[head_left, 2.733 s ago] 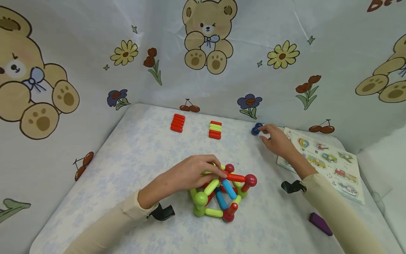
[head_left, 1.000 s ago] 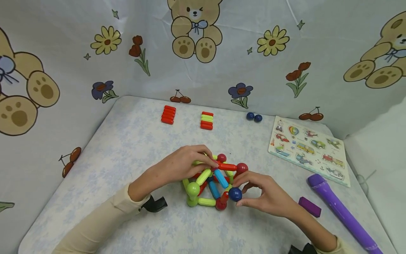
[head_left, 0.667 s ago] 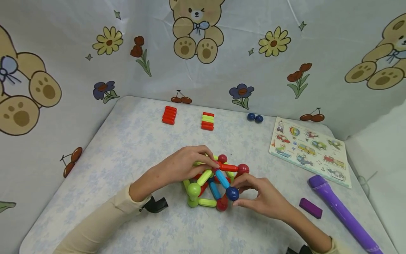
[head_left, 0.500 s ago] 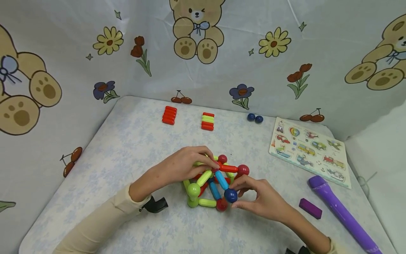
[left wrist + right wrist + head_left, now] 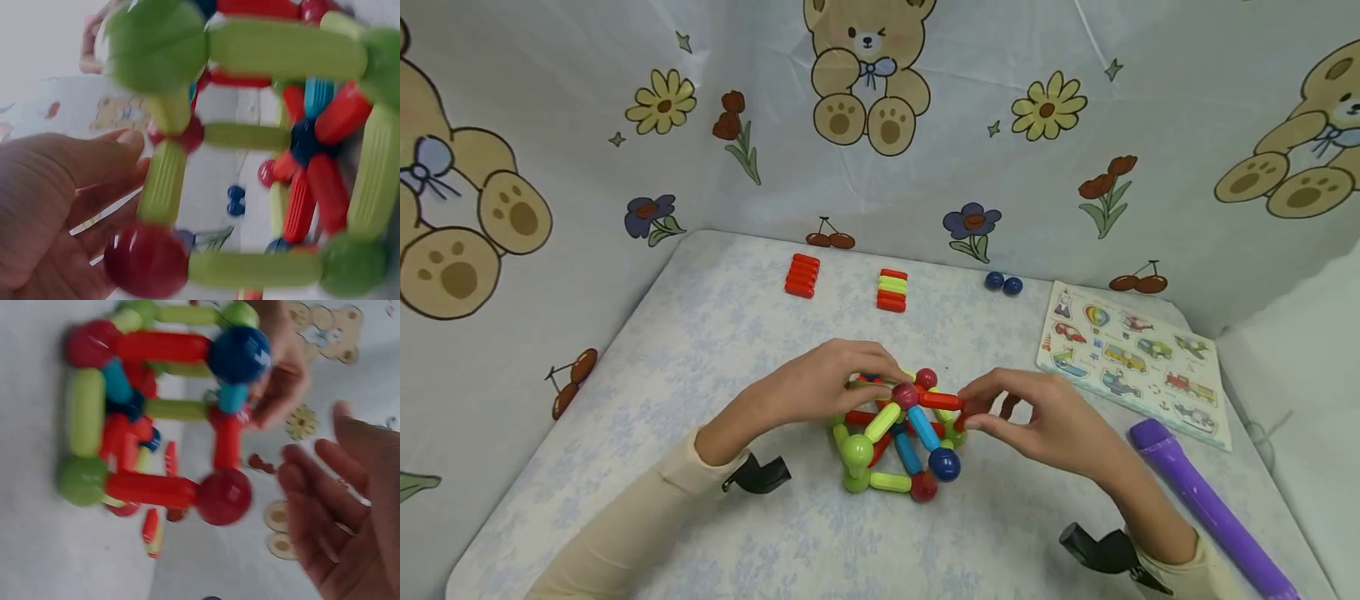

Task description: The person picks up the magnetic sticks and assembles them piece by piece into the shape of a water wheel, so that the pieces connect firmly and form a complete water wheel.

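Note:
A frame of magnetic rods and balls (image 5: 891, 482) in green, red and blue stands mid-table. My left hand (image 5: 816, 385) is at its upper left, fingertips right beside the top red ball (image 5: 906, 397). The left wrist view has that thumb and the fingers loosely extended around a green rod (image 5: 162, 184). My right hand (image 5: 1048, 421) is at the frame's right side, overlapping the corner red ball in the head view. Seen from the right wrist, its relaxed fingers stand apart from that red corner ball (image 5: 224, 496). A dark blue ball (image 5: 944, 464) caps the light blue rod (image 5: 924, 427).
Red rods (image 5: 802, 276) lie in a row at the back left, beside red and green rods (image 5: 892, 290). Two blue balls (image 5: 1003, 283) sit near the back edge. At right are a picture board (image 5: 1138, 362) and a purple microphone (image 5: 1210, 508).
The right hand brought a blue ball from the back, set it on the light blue rod's end, let go and moved up to the red corner. The left fingers slid back off the top red ball.

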A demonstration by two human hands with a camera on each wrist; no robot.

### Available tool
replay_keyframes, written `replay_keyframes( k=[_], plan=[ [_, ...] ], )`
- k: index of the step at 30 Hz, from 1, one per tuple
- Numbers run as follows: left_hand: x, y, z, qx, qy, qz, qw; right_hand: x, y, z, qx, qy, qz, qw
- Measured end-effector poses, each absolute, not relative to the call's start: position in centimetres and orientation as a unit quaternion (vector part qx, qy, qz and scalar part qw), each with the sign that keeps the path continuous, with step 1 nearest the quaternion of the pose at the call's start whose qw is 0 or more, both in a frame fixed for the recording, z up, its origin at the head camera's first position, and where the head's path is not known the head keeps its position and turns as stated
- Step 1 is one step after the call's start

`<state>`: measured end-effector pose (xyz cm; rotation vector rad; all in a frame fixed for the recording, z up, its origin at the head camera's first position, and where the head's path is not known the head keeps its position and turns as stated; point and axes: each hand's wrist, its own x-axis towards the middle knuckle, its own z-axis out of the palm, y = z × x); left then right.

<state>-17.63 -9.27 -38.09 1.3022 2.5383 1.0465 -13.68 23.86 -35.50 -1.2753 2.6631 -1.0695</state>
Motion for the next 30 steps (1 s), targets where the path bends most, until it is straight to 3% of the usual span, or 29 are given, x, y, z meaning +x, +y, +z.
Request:
replay_keyframes(
  k=[4,11,17,23,30],
  plan=[
    [-19.6,-11.4,-37.8,0.376,0.856,0.351,0.042,-15.0,24.4,-34.9,-0.392,0.870,-0.298,0.017],
    [-25.7,-16.5,-40.4,0.245,0.921,0.303,0.021,-15.9,25.1,-35.1,-0.360,0.887,-0.268,0.108],
    [-29.8,-18.2,-43.3,0.208,0.948,0.237,0.046,-16.1,25.2,-35.2,-0.359,0.887,-0.267,0.111],
    [-30.7,-17.9,-44.0,0.205,0.967,0.139,0.061,-16.3,25.1,-35.3,-0.363,0.886,-0.268,0.109],
    [-30.3,-18.3,-44.5,0.206,0.974,0.080,0.044,-16.3,25.3,-35.4,-0.365,0.883,-0.271,0.115]
  ],
)
